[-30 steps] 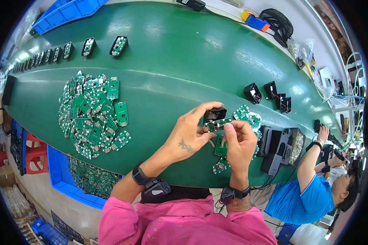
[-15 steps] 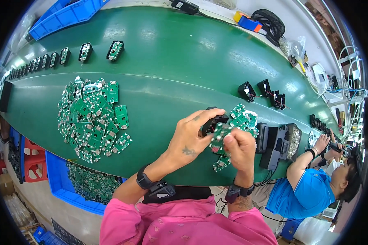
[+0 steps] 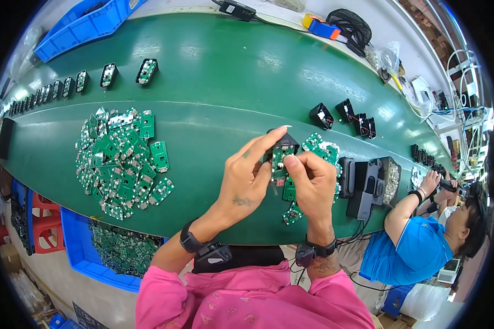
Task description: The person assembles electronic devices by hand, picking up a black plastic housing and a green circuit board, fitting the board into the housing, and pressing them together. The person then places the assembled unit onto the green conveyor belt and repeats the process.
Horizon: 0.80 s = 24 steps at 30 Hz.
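At the near middle of the bench, my left hand (image 3: 246, 174) is wrapped round a black plastic housing (image 3: 291, 140). My right hand (image 3: 312, 178) pinches a green circuit board (image 3: 280, 155) between thumb and fingers. The board lies against the mouth of the housing; how deep it sits I cannot tell, as my fingers cover part of it. Just beyond my right hand is a small group of loose circuit boards (image 3: 330, 152). A larger heap of green boards (image 3: 121, 159) is spread on the bench to the left.
Housings fitted with boards (image 3: 146, 72) form a row at the far left. Several open black housings with wires (image 3: 320, 116) stand at the right. Near them is a dark grey device (image 3: 363, 192). A blue bin of boards (image 3: 82, 247) sits below the bench edge. A co-worker (image 3: 417, 230) works at right.
My right hand has brought the circuit board up against the black housing. The housing has tilted in my left hand, so its mouth now faces the board.
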Each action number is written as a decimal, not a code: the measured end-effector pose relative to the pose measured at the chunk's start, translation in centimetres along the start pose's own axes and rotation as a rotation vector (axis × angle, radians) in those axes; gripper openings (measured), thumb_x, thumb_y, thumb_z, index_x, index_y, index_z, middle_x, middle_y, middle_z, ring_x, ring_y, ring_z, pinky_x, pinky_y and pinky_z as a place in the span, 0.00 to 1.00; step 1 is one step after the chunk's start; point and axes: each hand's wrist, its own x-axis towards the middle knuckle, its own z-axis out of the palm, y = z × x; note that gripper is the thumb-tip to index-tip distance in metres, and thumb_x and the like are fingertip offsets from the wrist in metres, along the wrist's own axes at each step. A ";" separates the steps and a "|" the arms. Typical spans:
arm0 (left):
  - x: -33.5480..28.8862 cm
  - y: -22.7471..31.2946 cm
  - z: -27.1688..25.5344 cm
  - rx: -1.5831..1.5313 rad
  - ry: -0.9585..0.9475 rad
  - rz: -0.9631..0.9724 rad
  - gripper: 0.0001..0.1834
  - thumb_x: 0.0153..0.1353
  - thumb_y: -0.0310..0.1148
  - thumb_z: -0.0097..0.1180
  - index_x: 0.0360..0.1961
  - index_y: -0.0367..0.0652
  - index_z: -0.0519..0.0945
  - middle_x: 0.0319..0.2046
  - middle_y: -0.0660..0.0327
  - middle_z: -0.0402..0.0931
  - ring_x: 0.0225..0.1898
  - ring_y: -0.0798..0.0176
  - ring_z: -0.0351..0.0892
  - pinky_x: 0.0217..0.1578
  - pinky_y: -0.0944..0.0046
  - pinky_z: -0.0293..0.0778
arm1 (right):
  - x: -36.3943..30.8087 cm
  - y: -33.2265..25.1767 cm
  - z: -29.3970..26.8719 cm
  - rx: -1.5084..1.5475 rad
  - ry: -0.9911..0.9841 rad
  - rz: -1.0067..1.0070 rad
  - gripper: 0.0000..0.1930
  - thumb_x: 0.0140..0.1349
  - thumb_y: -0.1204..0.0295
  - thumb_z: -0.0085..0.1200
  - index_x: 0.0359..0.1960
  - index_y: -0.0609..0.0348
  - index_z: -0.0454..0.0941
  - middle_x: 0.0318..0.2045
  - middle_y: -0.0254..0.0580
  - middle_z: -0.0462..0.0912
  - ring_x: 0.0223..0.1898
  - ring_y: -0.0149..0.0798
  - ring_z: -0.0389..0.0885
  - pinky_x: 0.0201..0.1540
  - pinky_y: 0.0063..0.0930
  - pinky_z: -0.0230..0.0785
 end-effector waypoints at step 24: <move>0.0 0.4 -0.5 -0.246 0.050 -0.269 0.16 0.73 0.33 0.49 0.59 0.40 0.73 0.35 0.57 0.80 0.21 0.69 0.81 0.16 0.73 0.73 | 0.8 -0.4 3.0 -0.143 -0.051 -0.100 0.18 0.71 0.73 0.50 0.60 0.59 0.71 0.30 0.46 0.80 0.27 0.36 0.79 0.31 0.30 0.72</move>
